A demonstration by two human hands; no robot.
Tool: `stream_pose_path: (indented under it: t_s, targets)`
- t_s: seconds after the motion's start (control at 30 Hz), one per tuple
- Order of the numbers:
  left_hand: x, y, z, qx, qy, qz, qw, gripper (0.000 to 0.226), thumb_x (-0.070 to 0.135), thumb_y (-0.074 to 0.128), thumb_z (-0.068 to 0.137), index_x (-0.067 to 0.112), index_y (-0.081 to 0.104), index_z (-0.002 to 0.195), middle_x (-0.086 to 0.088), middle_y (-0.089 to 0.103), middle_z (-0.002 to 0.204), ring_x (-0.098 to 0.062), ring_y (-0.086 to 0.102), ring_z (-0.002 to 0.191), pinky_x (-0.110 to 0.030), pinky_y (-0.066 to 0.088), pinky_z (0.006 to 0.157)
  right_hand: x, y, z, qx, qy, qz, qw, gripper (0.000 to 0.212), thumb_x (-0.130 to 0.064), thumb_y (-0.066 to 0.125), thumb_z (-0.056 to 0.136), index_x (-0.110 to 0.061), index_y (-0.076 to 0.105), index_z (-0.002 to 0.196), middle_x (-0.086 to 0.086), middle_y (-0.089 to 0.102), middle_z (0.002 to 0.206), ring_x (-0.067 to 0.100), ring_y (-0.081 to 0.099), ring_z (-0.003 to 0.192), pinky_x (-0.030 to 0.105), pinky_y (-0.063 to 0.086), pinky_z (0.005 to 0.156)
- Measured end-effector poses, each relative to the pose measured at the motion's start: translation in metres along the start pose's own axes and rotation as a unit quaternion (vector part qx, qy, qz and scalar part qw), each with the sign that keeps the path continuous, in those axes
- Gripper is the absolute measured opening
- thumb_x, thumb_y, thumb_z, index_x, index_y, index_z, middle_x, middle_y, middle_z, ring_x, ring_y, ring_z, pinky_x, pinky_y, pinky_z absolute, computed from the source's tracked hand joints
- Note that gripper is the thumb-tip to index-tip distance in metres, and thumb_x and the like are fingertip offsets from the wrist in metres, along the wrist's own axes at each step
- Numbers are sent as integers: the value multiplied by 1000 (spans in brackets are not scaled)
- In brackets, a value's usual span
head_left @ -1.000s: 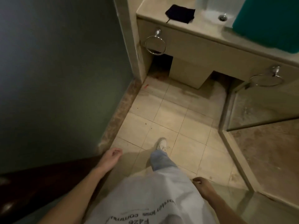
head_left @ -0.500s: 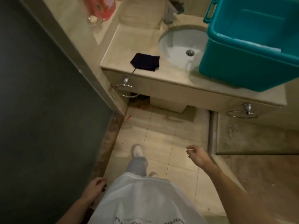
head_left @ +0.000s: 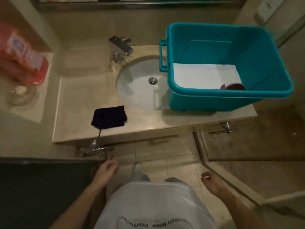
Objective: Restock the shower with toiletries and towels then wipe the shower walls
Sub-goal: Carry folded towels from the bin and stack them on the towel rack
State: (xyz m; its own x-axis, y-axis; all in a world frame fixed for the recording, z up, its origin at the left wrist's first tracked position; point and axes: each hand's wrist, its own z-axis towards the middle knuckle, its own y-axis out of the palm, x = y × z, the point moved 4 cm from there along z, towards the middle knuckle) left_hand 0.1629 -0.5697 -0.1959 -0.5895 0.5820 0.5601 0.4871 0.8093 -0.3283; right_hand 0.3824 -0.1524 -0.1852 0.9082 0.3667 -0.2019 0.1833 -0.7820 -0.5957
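A teal plastic tub (head_left: 214, 101) stands on the beige vanity counter (head_left: 79, 129), to the right of the sink. Inside it lie a folded white towel (head_left: 204, 75) and a small pink object (head_left: 232, 86) at the near wall. A dark folded cloth (head_left: 109, 117) lies on the counter near its front edge. My left hand (head_left: 107, 171) hangs below the counter, fingers loosely curled, holding nothing. My right hand (head_left: 212, 182) hangs at the right, also loose and empty.
A white sink (head_left: 140, 90) with a chrome tap (head_left: 120, 47) sits mid-counter. A red package (head_left: 21, 55) and a glass dish (head_left: 20, 95) stand on a ledge at left. Towel rings (head_left: 97, 150) hang under the counter. A glass shower panel (head_left: 231, 176) borders my right.
I have walked up to the vanity and the view has tilted onto the counter and tub. Both hands stay low and empty; the left has swung forward.
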Motion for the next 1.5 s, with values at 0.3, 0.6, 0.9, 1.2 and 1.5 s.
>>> stream_pose_path:
  t_s: [0.3, 0.6, 0.9, 1.2, 1.5]
  targets:
    - [277, 27, -6, -4, 229, -78, 970, 19, 17, 52, 103, 17, 68, 114, -8, 75, 104, -19, 72, 93, -29, 55, 84, -47, -98, 9, 189, -53, 243, 950, 27, -11, 57, 96, -37, 65, 96, 2, 73, 101, 16, 69, 92, 45, 57, 89]
    - [465, 77, -89, 152, 453, -120, 870, 19, 10, 50, 104, 5, 63, 117, -4, 69, 99, -13, 66, 89, -21, 56, 79, -147, -344, -76, 523, -394, 240, 717, 13, -3, 56, 96, -3, 68, 101, 1, 66, 97, 8, 62, 87, 26, 51, 77]
    - [529, 179, -27, 105, 464, 313, 822, 38, 43, 55, 99, 34, 51, 135, 14, 52, 134, -10, 60, 112, -42, 49, 97, -235, -425, 69, 234, -295, 9, 926, 49, -38, 57, 94, -19, 52, 139, 3, 54, 141, 25, 43, 134, 41, 39, 106]
    - [518, 218, 81, 49, 141, 284, 947, 62, 45, 54, 95, 18, 34, 148, -14, 35, 153, -33, 49, 128, -36, 39, 97, -259, -407, 177, 106, -136, 26, 985, 70, -39, 57, 93, -1, 30, 146, 24, 33, 152, 39, 25, 144, 48, 28, 117]
    - [507, 221, 100, 33, 88, 273, 958, 69, 48, 52, 94, 17, 26, 150, -17, 37, 152, -36, 46, 131, -39, 41, 103, -245, -377, 208, 105, -138, 34, 984, 73, -32, 57, 93, -3, 24, 152, 15, 24, 158, 31, 17, 149, 43, 24, 120]
